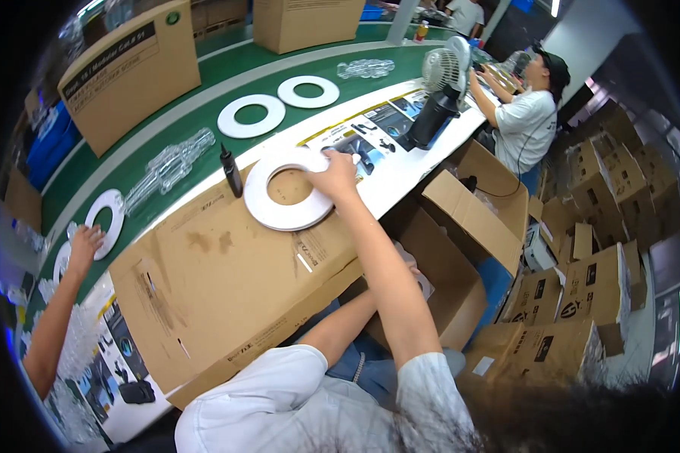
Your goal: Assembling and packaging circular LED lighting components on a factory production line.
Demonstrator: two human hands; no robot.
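Observation:
A thick white flat ring (266, 198), possibly several stacked together, lies on a brown cardboard carton (204, 264) in front of me. My right hand (335, 175) is closed on its far right edge. Crossing under my right arm, my left arm reaches into an open cardboard box (461, 298) on the right. Little of my left hand (411, 264) shows beside something whitish there, and its fingers are mostly hidden. A black bottle (230, 172) with a narrow tip stands just left of the ring.
At the left a co-worker's hand (85, 245) touches another white ring (110, 224). More rings (251, 116) and clear plastic pieces (170, 170) lie on the green conveyor (204, 98). A fan (438, 90) stands ahead right, near a seated person (527, 121). Stacked cartons (567, 302) fill the right.

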